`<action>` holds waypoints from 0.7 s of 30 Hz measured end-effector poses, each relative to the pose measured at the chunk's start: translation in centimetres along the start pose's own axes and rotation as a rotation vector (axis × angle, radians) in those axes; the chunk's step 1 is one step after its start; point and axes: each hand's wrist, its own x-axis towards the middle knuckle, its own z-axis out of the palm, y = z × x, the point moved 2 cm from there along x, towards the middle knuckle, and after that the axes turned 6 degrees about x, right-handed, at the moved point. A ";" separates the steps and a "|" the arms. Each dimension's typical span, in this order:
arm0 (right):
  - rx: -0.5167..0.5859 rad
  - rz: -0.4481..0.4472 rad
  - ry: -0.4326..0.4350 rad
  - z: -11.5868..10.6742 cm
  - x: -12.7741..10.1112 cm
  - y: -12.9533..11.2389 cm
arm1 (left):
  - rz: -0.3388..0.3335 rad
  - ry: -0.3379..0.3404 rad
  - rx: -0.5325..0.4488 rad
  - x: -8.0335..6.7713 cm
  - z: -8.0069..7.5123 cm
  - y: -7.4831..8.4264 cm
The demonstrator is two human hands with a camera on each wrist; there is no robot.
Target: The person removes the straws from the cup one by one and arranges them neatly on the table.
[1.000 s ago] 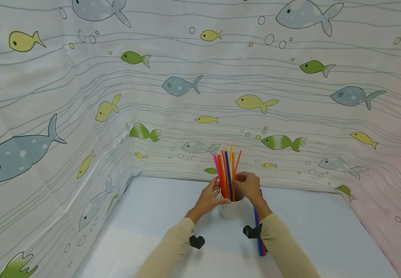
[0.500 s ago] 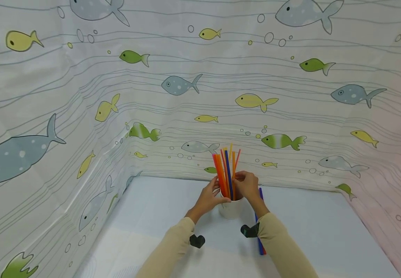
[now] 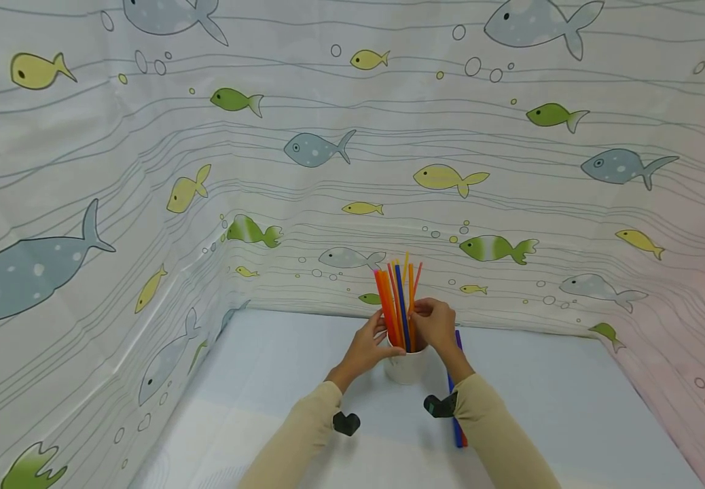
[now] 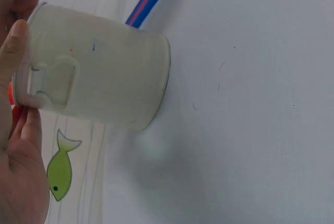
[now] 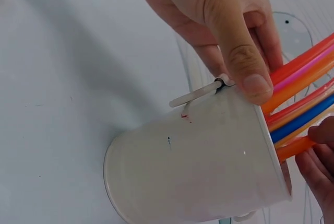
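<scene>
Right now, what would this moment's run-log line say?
left hand: touches cup rim | right hand: pinches straws standing in cup | spare straws flat on table, under right forearm

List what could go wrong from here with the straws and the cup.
1. The straws stand tall and fanned out above the white cup; a sideways tug from the right hand could tip it.
2. The left hand only rests its thumb at the rim, so its grip may not steady the cup.
3. Loose straws on the table lie under the right sleeve and could get swept away.
</scene>
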 end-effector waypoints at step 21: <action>0.037 -0.090 0.072 -3.6 2.4 -4.4 | -0.035 -0.008 -0.002 0.1 0.0 -0.2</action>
